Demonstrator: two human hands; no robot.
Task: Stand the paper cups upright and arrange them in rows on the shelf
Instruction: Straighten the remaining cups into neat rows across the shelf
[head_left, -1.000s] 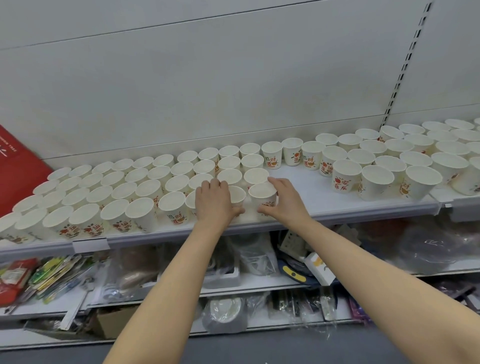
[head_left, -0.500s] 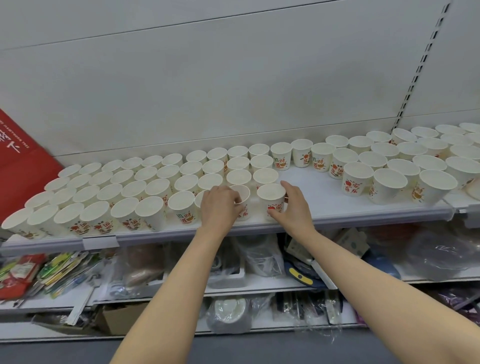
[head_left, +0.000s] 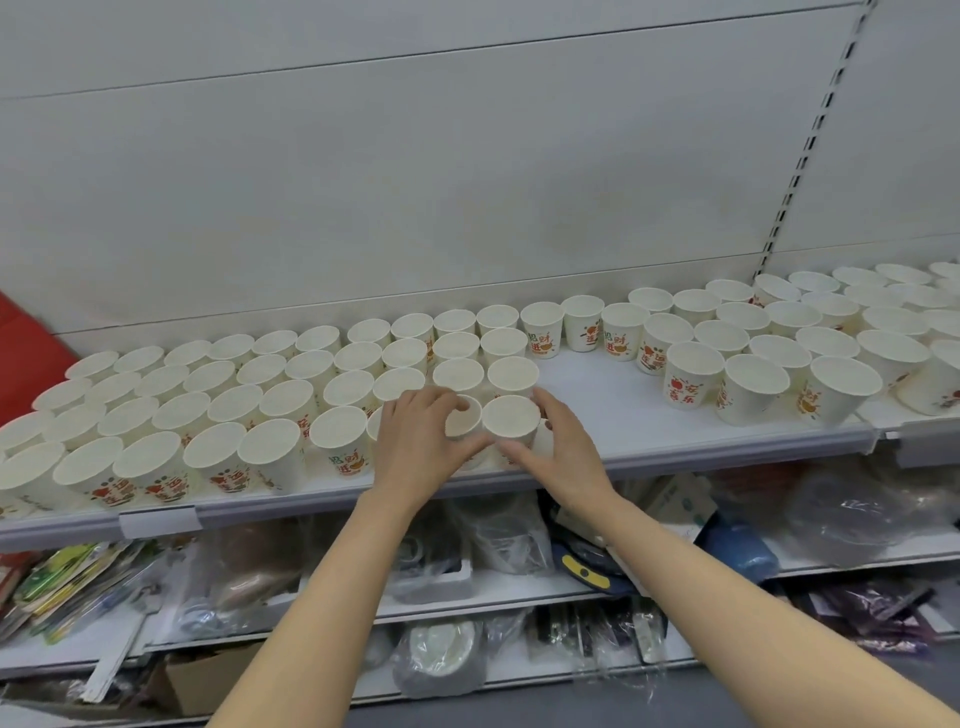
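Up front, at the front edge of the white metal shelf (head_left: 597, 395), two upright white paper cups with red print sit side by side — the left cup (head_left: 464, 421) and the right cup (head_left: 511, 423) touching. The left hand (head_left: 415, 447) curls round the left cup from its left side; the right hand (head_left: 563, 452) cups the right one from its right, thumb in front. Rows of matching cups (head_left: 218, 400) fill the shelf's left end — a looser cluster (head_left: 769, 343) stands toward its right end.

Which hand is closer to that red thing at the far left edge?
Left. The left hand is on the front cups nearer the red thing; the right hand sits further right.
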